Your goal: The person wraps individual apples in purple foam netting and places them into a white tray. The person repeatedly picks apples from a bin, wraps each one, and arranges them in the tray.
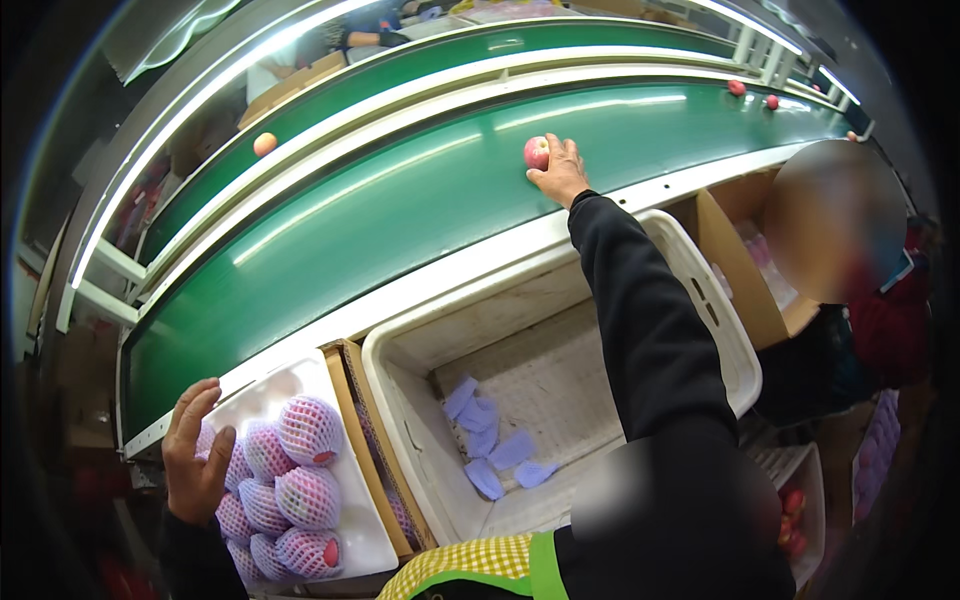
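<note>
Green belt [330, 235] is spanning the area from 8 to 2 o'clock, its smooth surface reflecting light. At 1 o'clock the apple [536, 153] is apparently resting on the belt. The right hand [563, 178] is standing part-closed, thumb and fingers lying about the apple's right side; whether they are bearing its weight cannot be told. At 8 o'clock the left hand [195, 455] is standing open, fingers loosely bent, gripping nothing visible, and is lying close by the wrapped apples [310, 430] in the tray [367, 545].

Caution: the right hand is covering one side only, so the apple may be rolling free toward 10 o'clock. The tub [480, 325] is lying below that forearm; a weak grip may be causing a drop and bruising there, since the nets [512, 450] at 6 o'clock are covering little floor. Careless left-hand movement may be nudging the wrapped apples out of line
</note>
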Demonstrator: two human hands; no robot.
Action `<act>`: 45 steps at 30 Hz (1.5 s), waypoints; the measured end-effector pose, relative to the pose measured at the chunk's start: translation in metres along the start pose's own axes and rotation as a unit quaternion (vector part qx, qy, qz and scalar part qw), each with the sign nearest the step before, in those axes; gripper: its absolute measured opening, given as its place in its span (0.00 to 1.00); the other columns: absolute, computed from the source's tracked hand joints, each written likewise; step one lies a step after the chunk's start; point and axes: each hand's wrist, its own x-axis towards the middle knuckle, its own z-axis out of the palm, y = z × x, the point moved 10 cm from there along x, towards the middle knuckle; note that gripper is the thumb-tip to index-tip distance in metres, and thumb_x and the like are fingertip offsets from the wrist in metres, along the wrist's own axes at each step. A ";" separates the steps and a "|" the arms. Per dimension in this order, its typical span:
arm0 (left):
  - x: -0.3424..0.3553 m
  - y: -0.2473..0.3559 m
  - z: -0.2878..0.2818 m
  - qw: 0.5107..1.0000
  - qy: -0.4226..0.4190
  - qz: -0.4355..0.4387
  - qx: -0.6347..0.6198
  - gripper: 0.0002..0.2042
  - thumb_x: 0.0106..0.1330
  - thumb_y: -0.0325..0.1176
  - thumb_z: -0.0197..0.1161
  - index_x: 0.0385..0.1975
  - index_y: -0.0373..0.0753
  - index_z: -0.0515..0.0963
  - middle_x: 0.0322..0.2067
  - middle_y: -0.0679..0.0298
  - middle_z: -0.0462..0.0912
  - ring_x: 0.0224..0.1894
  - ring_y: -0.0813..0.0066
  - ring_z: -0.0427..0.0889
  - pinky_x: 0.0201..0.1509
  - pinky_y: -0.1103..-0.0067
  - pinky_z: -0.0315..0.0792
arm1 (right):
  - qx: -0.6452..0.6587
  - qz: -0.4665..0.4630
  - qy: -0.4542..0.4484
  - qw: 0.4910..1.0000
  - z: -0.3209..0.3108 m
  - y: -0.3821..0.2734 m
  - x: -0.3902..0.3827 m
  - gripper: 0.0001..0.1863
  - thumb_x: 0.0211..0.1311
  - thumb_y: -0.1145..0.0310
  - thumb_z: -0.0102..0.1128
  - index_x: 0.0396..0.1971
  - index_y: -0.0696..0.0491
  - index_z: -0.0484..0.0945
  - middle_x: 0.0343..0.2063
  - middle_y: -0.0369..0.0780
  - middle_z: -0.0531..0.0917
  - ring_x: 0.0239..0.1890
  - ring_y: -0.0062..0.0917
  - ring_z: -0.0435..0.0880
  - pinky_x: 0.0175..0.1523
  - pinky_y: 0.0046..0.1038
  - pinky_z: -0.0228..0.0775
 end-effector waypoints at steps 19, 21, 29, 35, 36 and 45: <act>0.017 0.044 0.147 0.497 -0.172 -0.327 -0.785 0.30 0.61 0.55 0.42 0.51 0.32 0.60 0.39 0.43 0.72 0.37 0.47 0.76 0.25 0.68 0.77 | 0.329 -0.439 -0.309 0.777 -0.064 -0.246 -0.232 0.26 0.48 0.57 0.64 0.46 0.54 0.70 0.36 0.41 0.77 0.36 0.28 0.77 0.39 0.27 0.71; 0.003 0.033 0.134 0.547 -0.134 -0.346 -0.750 0.27 0.59 0.55 0.45 0.47 0.37 0.63 0.34 0.44 0.74 0.24 0.48 0.78 0.17 0.68 0.75 | 0.266 -0.298 -0.461 0.793 -0.009 -0.194 -0.236 0.19 0.52 0.57 0.60 0.37 0.56 0.75 0.29 0.41 0.79 0.32 0.26 0.78 0.36 0.26 0.70; -0.018 0.028 0.092 0.547 -0.124 -0.244 -0.791 0.25 0.59 0.53 0.41 0.40 0.35 0.70 0.34 0.40 0.74 0.37 0.43 0.76 0.37 0.59 0.74 | -0.053 -0.300 -0.320 0.897 0.249 -0.046 -0.337 0.21 0.43 0.71 0.52 0.43 0.47 0.72 0.43 0.47 0.71 0.45 0.41 0.71 0.48 0.40 0.65; -0.039 0.035 0.072 0.664 -0.135 -0.228 -0.699 0.19 0.60 0.43 0.44 0.36 0.31 0.70 0.34 0.47 0.73 0.36 0.48 0.76 0.40 0.60 0.73 | 0.117 -0.212 -0.381 0.892 0.258 -0.039 -0.319 0.13 0.44 0.73 0.52 0.34 0.55 0.77 0.31 0.45 0.80 0.34 0.37 0.78 0.41 0.33 0.69; -0.044 0.033 0.076 0.661 -0.145 -0.237 -0.697 0.19 0.61 0.43 0.44 0.36 0.30 0.70 0.34 0.48 0.73 0.36 0.50 0.77 0.41 0.61 0.73 | 0.207 -0.195 -0.376 0.882 0.231 -0.052 -0.306 0.13 0.45 0.73 0.52 0.34 0.57 0.77 0.29 0.44 0.80 0.32 0.34 0.79 0.39 0.31 0.69; -0.047 0.056 0.114 0.758 -0.233 -0.228 -0.565 0.19 0.64 0.46 0.46 0.34 0.33 0.73 0.30 0.60 0.77 0.35 0.75 0.75 0.40 0.82 0.69 | 0.444 -0.413 -0.221 0.764 -0.077 -0.233 -0.311 0.18 0.47 0.79 0.59 0.42 0.58 0.73 0.45 0.44 0.74 0.49 0.30 0.72 0.53 0.29 0.64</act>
